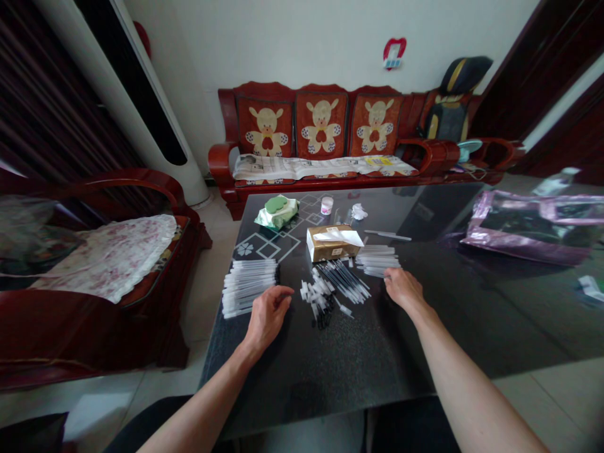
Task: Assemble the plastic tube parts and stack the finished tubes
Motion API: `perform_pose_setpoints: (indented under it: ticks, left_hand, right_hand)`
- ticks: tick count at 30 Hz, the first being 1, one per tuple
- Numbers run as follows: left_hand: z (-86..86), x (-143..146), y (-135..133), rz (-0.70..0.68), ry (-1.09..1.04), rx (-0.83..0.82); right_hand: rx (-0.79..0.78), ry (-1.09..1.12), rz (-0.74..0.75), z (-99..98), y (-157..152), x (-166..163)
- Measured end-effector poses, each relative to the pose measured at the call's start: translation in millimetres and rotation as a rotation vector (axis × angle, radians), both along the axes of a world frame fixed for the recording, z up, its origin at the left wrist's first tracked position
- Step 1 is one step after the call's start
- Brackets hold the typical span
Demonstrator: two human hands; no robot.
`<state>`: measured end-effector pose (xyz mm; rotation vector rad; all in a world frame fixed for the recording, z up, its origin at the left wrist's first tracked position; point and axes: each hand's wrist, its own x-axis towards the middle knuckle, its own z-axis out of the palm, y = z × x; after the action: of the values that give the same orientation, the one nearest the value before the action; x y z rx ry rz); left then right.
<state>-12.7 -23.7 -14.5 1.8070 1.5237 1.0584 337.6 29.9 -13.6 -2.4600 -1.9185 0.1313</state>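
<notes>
Left hand (271, 314) beside white tubes (246, 289); right hand (404, 287) at clear tubes (376, 259). Cannot tell either grip's closure. Black rods (348, 283) between, on surface (330, 371); tissue box (330, 253) just behind, wipes pack (277, 220) farther.

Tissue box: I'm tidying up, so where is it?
In the head view, the tissue box sits near centre, just beyond the dark rods, left of the tubes by the right hand.

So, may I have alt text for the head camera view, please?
A person's left hand is beside a row of pale sticks on a dark table, the right hand by a smaller pile. Between the hands lie thin dark rods and small white pieces, near a tissue box.
</notes>
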Motion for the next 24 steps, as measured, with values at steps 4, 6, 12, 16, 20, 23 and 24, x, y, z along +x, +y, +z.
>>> perform_pose_setpoints:
  ticks: [4,6,12,16,20,23,24]
  left_hand:
    - [0.0,-1.1,1.5,0.008,-0.002,0.000]
    - [0.0,-1.4,1.7,0.016,-0.009,-0.005]
    - [-0.6,-3.0,2.2,0.015,-0.006,-0.019]
    - [-2.8,-3.6,3.0,0.004,-0.040,-0.027]
    - [-4.5,0.5,3.8,-0.041,-0.208,-0.109]
    - [-3.7,8.5,1.9,-0.103,-0.349,-0.210]
    - [-3.2,11.9,0.4,-0.130,-0.384,-0.238]
  right_hand:
    - [-0.012,-0.013,-0.020,0.1,0.5,1.2]
    - [-0.015,-0.023,-0.008,0.7,0.3,0.3]
    - [-0.032,-0.097,0.015,1.8,-2.7,-2.7]
    - [-0.039,-0.101,0.056,4.6,-4.0,-4.4]
    - [0.015,0.156,0.119,10.3,-7.1,-17.9]
    - [0.027,0.596,0.187,13.6,-17.2,-45.2]
    - [0.002,0.742,0.213,14.2,-22.3,-57.0]
